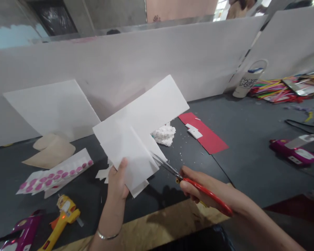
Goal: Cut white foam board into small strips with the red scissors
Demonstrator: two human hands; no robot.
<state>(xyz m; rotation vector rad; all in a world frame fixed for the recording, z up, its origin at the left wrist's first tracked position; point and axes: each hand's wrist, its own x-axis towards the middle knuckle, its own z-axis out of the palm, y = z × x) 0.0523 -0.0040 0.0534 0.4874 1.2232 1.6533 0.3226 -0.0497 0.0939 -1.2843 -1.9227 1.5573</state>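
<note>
- On my left, a yellow glue gun (61,223)
- Ahead to my right, a pale bottle (247,82) — coloured strips (273,87) beside it
- Nearer my right, a purple device (294,152)

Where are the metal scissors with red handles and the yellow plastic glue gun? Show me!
Metal scissors with red handles (199,188): head view, on a red handle.
Yellow plastic glue gun (64,219): head view, on its body.

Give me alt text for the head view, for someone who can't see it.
A person's right hand holds red-handled scissors at the edge of a white sheet in the left hand. On the dark table are a yellow glue gun, pink-dotted strips and a red sheet with white scraps.
</note>
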